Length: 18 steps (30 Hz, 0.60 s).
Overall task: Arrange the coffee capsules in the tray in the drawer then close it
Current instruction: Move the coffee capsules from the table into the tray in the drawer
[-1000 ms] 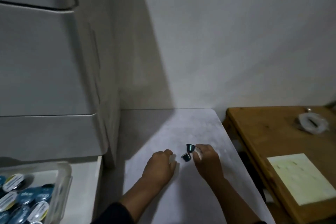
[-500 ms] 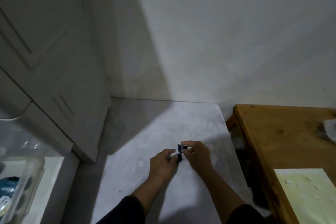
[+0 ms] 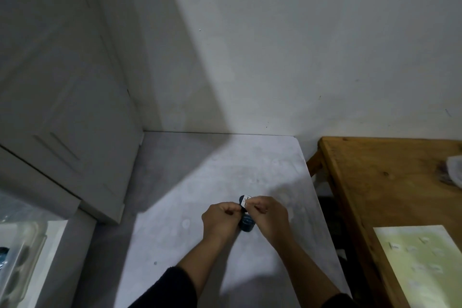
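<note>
Two dark blue coffee capsules sit between my hands on the pale marble countertop (image 3: 225, 162). The upper capsule (image 3: 243, 200) shows a white lid and is pinched by my right hand (image 3: 266, 215). The lower capsule (image 3: 247, 224) rests on the counter between both wrists, touching my left hand (image 3: 220, 219), whose fingers are curled against it; whether that hand grips it is not clear. At the far left edge the clear plastic tray (image 3: 23, 250) lies in the open white drawer (image 3: 56, 235), with a few blue capsules (image 3: 3, 256) barely visible inside.
A white panelled cabinet (image 3: 62, 107) rises at the left, above the drawer. A wooden table (image 3: 380, 182) stands to the right of the counter, carrying a pale green sheet (image 3: 422, 267) and a white bundle (image 3: 455, 172) at the edge. A white wall is behind.
My left hand came in against the capsules and both hands now close around them. The view swung to the right, so the tray has slid almost out of sight at the left.
</note>
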Tool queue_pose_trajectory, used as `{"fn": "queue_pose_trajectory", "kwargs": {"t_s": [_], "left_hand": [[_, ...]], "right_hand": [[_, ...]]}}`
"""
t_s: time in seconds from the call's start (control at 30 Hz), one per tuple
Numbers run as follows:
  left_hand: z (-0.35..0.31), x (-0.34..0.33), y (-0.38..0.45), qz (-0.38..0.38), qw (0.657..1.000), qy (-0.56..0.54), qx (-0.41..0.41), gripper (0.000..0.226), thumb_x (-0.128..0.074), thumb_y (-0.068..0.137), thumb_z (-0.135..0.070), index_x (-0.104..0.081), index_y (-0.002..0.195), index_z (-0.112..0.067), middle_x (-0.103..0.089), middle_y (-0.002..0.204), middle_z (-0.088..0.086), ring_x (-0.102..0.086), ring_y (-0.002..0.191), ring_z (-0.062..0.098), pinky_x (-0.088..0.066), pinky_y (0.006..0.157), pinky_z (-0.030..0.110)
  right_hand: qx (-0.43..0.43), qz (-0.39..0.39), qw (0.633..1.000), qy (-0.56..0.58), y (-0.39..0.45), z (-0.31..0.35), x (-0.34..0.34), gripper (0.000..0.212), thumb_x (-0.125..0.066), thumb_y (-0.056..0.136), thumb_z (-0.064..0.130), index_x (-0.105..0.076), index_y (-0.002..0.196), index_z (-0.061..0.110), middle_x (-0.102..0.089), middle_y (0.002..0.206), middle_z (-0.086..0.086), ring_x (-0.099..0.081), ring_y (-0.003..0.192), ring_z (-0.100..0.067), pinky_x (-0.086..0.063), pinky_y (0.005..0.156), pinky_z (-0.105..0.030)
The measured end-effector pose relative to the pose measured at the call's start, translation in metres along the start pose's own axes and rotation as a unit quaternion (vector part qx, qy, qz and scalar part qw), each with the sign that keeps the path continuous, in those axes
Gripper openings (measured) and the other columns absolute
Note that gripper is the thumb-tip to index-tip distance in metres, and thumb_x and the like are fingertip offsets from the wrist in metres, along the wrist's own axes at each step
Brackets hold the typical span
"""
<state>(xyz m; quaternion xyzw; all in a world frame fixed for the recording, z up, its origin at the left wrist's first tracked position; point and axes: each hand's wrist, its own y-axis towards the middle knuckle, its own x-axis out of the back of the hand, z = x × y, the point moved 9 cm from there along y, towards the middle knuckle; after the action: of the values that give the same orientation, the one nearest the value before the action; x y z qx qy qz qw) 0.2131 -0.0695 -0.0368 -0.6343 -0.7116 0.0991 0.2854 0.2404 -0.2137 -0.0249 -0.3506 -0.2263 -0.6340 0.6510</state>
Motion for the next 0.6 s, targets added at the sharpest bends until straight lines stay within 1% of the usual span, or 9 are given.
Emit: {"fn": "queue_pose_trajectory", "kwargs": {"t_s": [0.07,0.17,0.2,0.27,0.33,0.4,0.47,0.53,0.6], "left_hand": [[0.002,0.000,-0.002,-0.005,1.000,-0.006,0.005,0.015,-0.064,0.077,-0.009,-0.076,0.080,-0.016,-0.070,0.075,-0.007,-0.060,0.067,-0.004,-0.039,0.051,-0.005],[0.004,-0.002,-0.005,-0.001,1.000,-0.004,0.009,0.015,-0.063,0.077,-0.010,-0.075,0.073,-0.019,-0.070,0.072,-0.005,-0.062,0.065,0.003,-0.041,0.047,0.000],[0.005,-0.003,-0.005,0.004,1.000,0.003,0.001,0.014,-0.064,0.077,-0.012,-0.073,0.072,-0.021,-0.069,0.071,-0.007,-0.061,0.065,0.002,-0.041,0.049,0.001],[0.004,-0.007,-0.009,0.020,0.999,0.025,-0.024,0.008,-0.069,0.078,-0.020,-0.072,0.073,-0.025,-0.067,0.070,-0.014,-0.060,0.065,-0.004,-0.040,0.054,0.003],[0.003,-0.010,-0.013,0.037,0.996,0.055,-0.053,0.001,-0.071,0.077,-0.025,-0.072,0.076,-0.025,-0.066,0.070,-0.016,-0.059,0.064,-0.006,-0.041,0.054,0.003],[0.006,-0.014,-0.016,0.063,0.992,0.084,-0.068,0.011,-0.074,0.074,-0.025,-0.073,0.084,-0.023,-0.070,0.078,-0.011,-0.062,0.068,-0.002,-0.044,0.056,0.003],[0.009,-0.015,-0.017,0.073,0.989,0.107,-0.076,0.018,-0.077,0.070,-0.024,-0.073,0.089,-0.024,-0.073,0.085,-0.007,-0.066,0.076,0.005,-0.049,0.066,0.011],[0.009,-0.014,-0.018,0.066,0.988,0.116,-0.080,0.017,-0.076,0.070,-0.020,-0.074,0.087,-0.024,-0.074,0.085,-0.005,-0.067,0.079,0.008,-0.053,0.074,0.020],[0.010,-0.011,-0.017,0.051,0.990,0.103,-0.078,0.014,-0.073,0.072,-0.015,-0.074,0.084,-0.024,-0.073,0.081,-0.005,-0.066,0.077,0.009,-0.051,0.071,0.017]], "right_hand": [[-0.025,-0.011,0.999,0.018,0.000,-0.006,0.003,0.015,-0.062,0.081,0.019,-0.069,0.069,0.011,-0.070,0.071,-0.006,-0.064,0.068,-0.013,-0.046,0.065,-0.026],[-0.046,-0.010,0.998,0.041,-0.001,-0.015,0.001,0.009,-0.065,0.081,0.015,-0.073,0.079,0.011,-0.074,0.082,-0.005,-0.067,0.077,-0.017,-0.050,0.072,-0.027],[-0.052,-0.017,0.997,0.053,-0.001,-0.018,0.001,0.007,-0.066,0.081,0.014,-0.073,0.081,0.012,-0.074,0.084,-0.004,-0.067,0.076,-0.015,-0.051,0.071,-0.024],[-0.073,-0.029,0.992,0.097,-0.003,-0.025,0.003,0.009,-0.069,0.079,0.010,-0.074,0.086,0.014,-0.075,0.086,-0.001,-0.065,0.073,-0.005,-0.049,0.066,-0.009],[-0.097,-0.034,0.985,0.136,-0.004,-0.032,0.002,0.012,-0.069,0.078,0.007,-0.073,0.088,0.012,-0.074,0.086,-0.002,-0.064,0.071,-0.001,-0.047,0.061,-0.003],[-0.115,-0.034,0.979,0.166,-0.006,-0.037,0.001,0.013,-0.069,0.079,0.006,-0.072,0.090,0.011,-0.073,0.088,-0.004,-0.065,0.073,-0.002,-0.050,0.059,-0.005],[-0.127,-0.033,0.974,0.186,-0.008,-0.039,0.000,0.013,-0.068,0.079,0.007,-0.072,0.091,0.011,-0.073,0.088,-0.004,-0.066,0.075,-0.004,-0.051,0.058,-0.008],[-0.134,-0.030,0.968,0.210,-0.010,-0.042,-0.002,0.013,-0.067,0.080,0.006,-0.071,0.091,0.011,-0.073,0.089,-0.005,-0.067,0.076,-0.008,-0.051,0.058,-0.011],[-0.140,-0.035,0.963,0.228,-0.013,-0.044,-0.003,0.013,-0.066,0.080,0.005,-0.071,0.090,0.010,-0.073,0.089,-0.008,-0.068,0.077,-0.012,-0.051,0.060,-0.014]]}}
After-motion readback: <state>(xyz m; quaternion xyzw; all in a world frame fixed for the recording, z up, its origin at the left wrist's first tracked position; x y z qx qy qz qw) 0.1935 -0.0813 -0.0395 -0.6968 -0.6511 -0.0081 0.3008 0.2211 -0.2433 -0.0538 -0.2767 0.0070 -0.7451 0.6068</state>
